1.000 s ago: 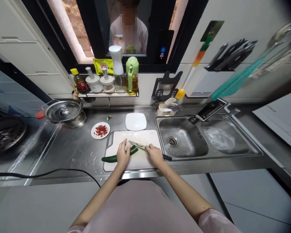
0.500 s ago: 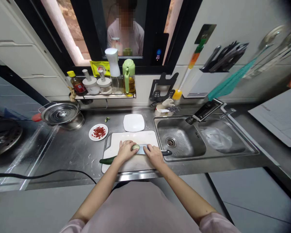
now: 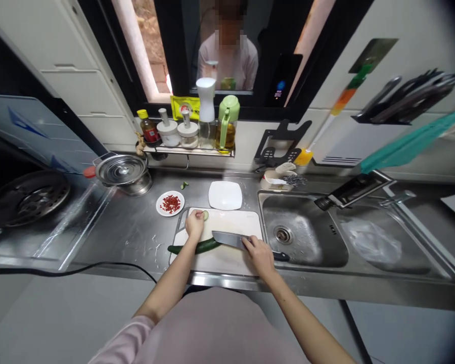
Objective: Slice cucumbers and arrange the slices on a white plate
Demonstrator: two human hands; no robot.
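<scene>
My left hand is closed on a pale round cucumber slice, over the upper left of the white cutting board. In my right hand is a kitchen knife, its blade pointing left across the board and its black handle reaching out to the right. A long dark green cucumber lies on the board's left part, its left end past the board's edge and its middle partly behind my left wrist. The cucumber's right end is beside the blade tip.
Behind the board is a white square plate; left of it, a round plate of red chopped pieces. Small green scraps lie on the counter. A sink adjoins on the right, a lidded pot stands left.
My left hand has moved away from the knife, up and to the left with the slice. The knife is now apart from it, in my right hand. The view has turned somewhat left.
</scene>
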